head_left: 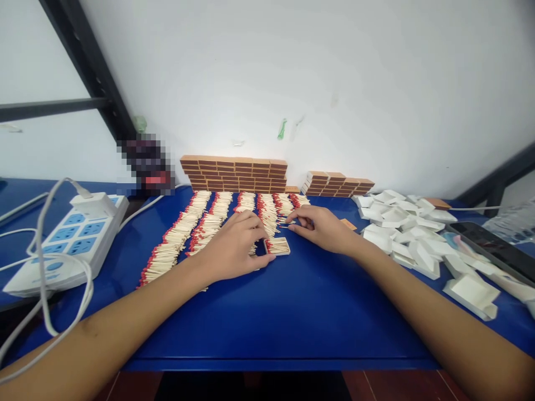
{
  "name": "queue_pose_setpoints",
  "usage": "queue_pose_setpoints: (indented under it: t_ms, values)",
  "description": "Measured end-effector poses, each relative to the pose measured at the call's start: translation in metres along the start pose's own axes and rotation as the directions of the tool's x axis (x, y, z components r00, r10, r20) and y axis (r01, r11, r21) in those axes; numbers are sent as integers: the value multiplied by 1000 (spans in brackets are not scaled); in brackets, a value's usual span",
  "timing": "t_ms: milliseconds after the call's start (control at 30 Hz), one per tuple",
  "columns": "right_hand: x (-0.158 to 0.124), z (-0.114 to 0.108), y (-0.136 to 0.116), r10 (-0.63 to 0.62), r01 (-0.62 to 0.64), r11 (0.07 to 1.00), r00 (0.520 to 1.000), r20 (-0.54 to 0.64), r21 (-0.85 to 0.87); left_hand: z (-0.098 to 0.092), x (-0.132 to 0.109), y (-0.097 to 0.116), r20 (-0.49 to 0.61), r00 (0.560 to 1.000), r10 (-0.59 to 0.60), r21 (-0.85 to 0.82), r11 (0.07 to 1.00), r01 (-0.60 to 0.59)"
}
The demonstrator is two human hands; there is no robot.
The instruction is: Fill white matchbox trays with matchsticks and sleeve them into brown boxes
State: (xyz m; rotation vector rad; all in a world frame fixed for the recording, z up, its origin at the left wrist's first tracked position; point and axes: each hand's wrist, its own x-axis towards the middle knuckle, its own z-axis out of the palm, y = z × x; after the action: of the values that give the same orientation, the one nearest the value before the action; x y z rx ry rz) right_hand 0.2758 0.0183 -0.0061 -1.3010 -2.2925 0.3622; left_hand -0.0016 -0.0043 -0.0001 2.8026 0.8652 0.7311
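My left hand (236,245) grips the left end of a small white matchbox tray (283,252), thumb on the near side and fingers on the far side. Red-headed matches (276,245) lie inside this tray. Just beyond it on the right, my right hand (315,225) is closed in a pinch, with a thin match (285,226) showing at the fingertips. Long rows of red-tipped matches (171,245) spread over the blue table behind and left of my left hand, which covers part of them.
Stacked brown matchboxes (238,174) line the wall, with a lower stack (338,184) to their right. Many white trays (401,223) are heaped at the right, beside a dark phone (493,248). A power strip (75,239) with looping white cables is at the left.
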Motion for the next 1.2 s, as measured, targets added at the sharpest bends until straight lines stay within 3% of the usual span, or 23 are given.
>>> queue_pose_setpoints:
  t_ms: [167, 567, 933, 1200]
  values:
    - [0, 1, 1, -8, 8, 1000, 1000, -2, -27, 1, 0, -1, 2, 1000, 6, 6, 1000, -6]
    - [-2, -10, -6, 104, -101, 991, 994, 39, -85, 0, 0, -2, 8, 1000, 8, 24, 1000, -9]
    - [-4, -14, -10, 148, -125, 983, 974, 171, -138, 0, 1, -2, 9, 1000, 0, 17, 1000, 0]
    - [-9, -21, -26, 89, -83, 996, 982, 165, -39, 1, 0, -3, 5, 1000, 5, 30, 1000, -6]
